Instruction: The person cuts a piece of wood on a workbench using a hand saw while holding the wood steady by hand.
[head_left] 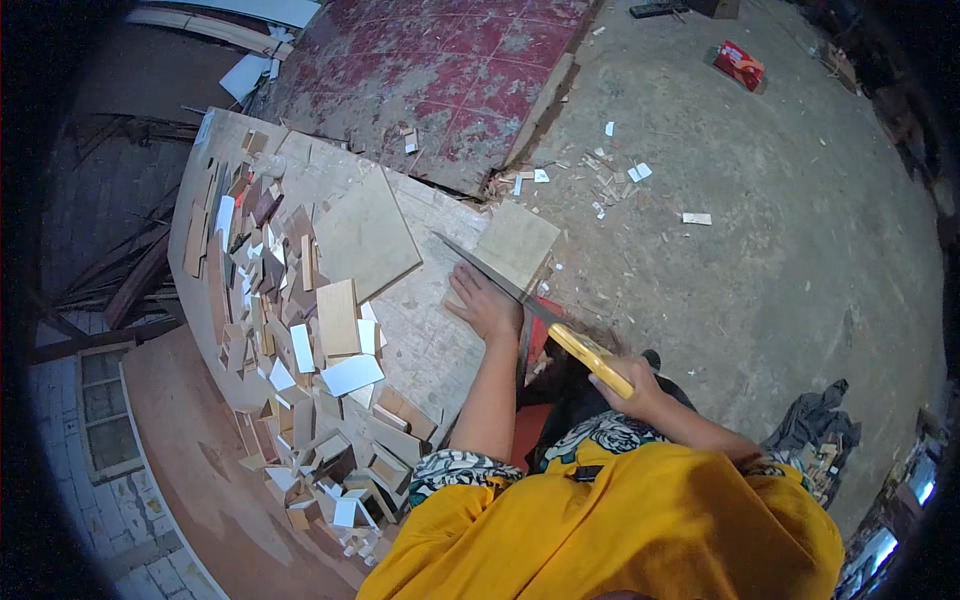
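My right hand (628, 384) grips the yellow handle of a handsaw (585, 352). The saw's grey blade reaches up and to the left, lying along the near edge of a square of thin board (520, 243). Just left of the blade my left hand (490, 306) lies with its fingers spread, pressed down on the work surface or on board under it; which of these is hidden. The thin board overhangs the right edge of the pale worktable (430, 310). A larger square panel (368, 232) lies on the table left of the blade.
Many wood offcuts (340, 318), brown and white, crowd the table's left half. A dusty red tiled slab (440, 70) stands beyond. On the concrete floor (760, 270) lie scraps, a red box (740, 66) and a dark cloth (812, 420). Something red shows under the saw.
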